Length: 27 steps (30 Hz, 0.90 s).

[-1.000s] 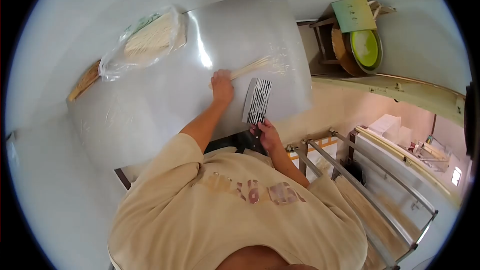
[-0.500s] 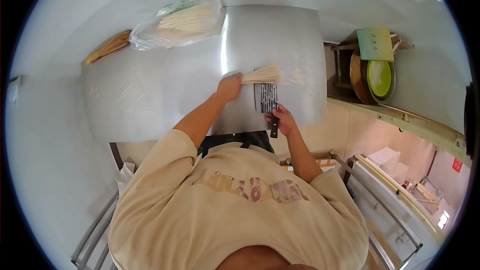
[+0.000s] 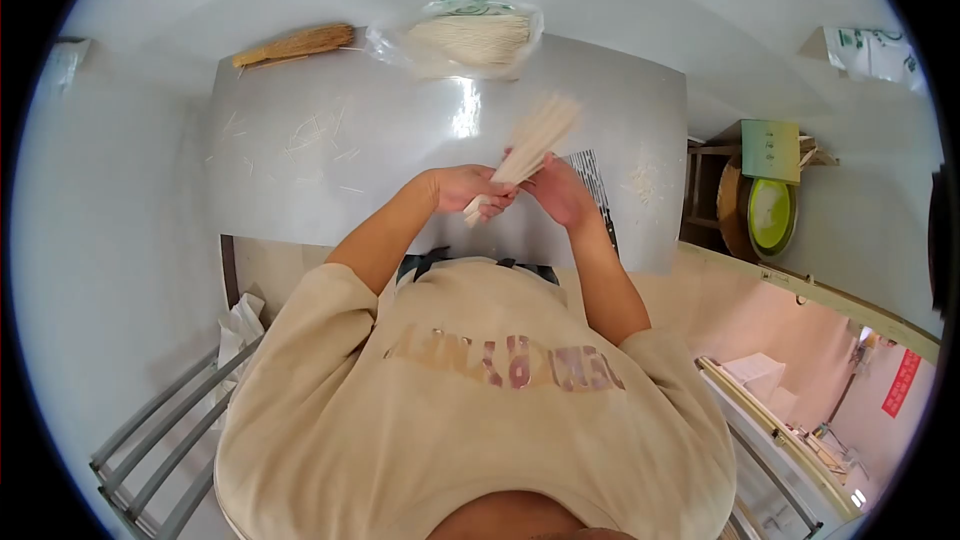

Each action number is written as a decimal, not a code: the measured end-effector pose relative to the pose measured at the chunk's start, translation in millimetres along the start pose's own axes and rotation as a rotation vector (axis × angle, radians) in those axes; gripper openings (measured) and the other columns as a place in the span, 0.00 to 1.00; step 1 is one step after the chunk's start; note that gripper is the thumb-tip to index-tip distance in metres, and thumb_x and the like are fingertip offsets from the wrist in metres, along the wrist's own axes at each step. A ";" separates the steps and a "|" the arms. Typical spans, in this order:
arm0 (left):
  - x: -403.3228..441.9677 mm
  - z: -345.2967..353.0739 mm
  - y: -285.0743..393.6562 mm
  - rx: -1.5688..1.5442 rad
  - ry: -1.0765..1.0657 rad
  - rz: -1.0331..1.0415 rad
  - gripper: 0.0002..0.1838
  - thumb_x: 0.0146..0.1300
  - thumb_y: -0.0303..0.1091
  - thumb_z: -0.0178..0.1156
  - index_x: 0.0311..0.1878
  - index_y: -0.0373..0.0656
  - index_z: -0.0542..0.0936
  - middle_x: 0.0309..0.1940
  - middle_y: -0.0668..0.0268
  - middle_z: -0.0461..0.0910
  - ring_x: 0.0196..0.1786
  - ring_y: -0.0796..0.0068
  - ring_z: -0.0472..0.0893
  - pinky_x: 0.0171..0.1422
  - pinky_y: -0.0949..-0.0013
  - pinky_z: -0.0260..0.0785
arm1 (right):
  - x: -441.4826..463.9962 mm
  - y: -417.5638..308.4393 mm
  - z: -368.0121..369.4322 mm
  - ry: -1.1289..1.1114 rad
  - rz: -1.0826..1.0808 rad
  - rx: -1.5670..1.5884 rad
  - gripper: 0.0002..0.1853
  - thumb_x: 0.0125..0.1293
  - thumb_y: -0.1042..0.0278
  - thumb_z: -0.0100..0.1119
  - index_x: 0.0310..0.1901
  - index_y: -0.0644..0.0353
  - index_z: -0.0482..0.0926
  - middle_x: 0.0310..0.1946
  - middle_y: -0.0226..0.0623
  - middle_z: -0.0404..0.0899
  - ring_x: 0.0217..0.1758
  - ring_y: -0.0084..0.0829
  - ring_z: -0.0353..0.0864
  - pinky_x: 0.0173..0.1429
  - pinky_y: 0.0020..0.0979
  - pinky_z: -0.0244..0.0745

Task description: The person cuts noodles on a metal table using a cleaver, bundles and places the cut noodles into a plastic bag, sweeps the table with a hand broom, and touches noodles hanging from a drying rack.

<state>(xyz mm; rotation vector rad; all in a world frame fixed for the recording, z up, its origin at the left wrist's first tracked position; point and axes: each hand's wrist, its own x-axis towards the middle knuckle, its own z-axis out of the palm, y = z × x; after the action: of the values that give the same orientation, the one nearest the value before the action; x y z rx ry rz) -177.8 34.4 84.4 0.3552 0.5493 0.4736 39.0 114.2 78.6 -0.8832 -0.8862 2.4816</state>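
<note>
One strand bundle (image 3: 538, 132) now has the left hand (image 3: 472, 189) closed around its near end and the right hand (image 3: 563, 193) against its side (grip unclear), the cleaver (image 3: 591, 170) having left that hand for the table (image 3: 400, 130) just to its right, freeing both for the bundle.

A bundle of thin, pale strands (image 3: 537, 135) is held aslant over the table (image 3: 270, 195), gripped near one end (the other, blurred, is fanned).
</note>
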 end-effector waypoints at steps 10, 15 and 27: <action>-43.0 -102.8 -49.9 1.162 0.785 0.295 0.41 0.53 0.36 0.69 0.72 0.39 0.67 0.67 0.46 0.71 0.71 0.49 0.70 0.76 0.53 0.64 | 36.8 45.7 60.1 0.578 -0.681 -0.269 0.20 0.78 0.62 0.56 0.25 0.56 0.72 0.26 0.30 0.77 0.34 0.26 0.77 0.47 0.33 0.73; -56.0 -100.4 -65.5 1.094 1.036 0.349 0.40 0.57 0.41 0.71 0.71 0.39 0.67 0.67 0.47 0.71 0.71 0.47 0.70 0.75 0.54 0.65 | 57.3 59.0 31.2 0.793 -0.520 -0.378 0.20 0.78 0.59 0.55 0.27 0.59 0.72 0.28 0.35 0.81 0.38 0.29 0.80 0.50 0.33 0.73; -92.9 -10.6 -14.2 0.467 0.385 0.160 0.22 0.73 0.45 0.62 0.62 0.41 0.75 0.49 0.62 0.83 0.45 0.68 0.84 0.45 0.63 0.78 | 50.6 14.5 111.7 0.068 -0.313 0.677 0.36 0.70 0.33 0.56 0.61 0.62 0.71 0.64 0.53 0.71 0.71 0.51 0.68 0.76 0.57 0.62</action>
<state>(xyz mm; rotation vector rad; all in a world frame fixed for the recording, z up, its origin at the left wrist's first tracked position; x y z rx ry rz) -248.9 -23.4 108.0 0.7663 1.0157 0.5708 -74.1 80.4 114.8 -0.5338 -0.1094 2.2182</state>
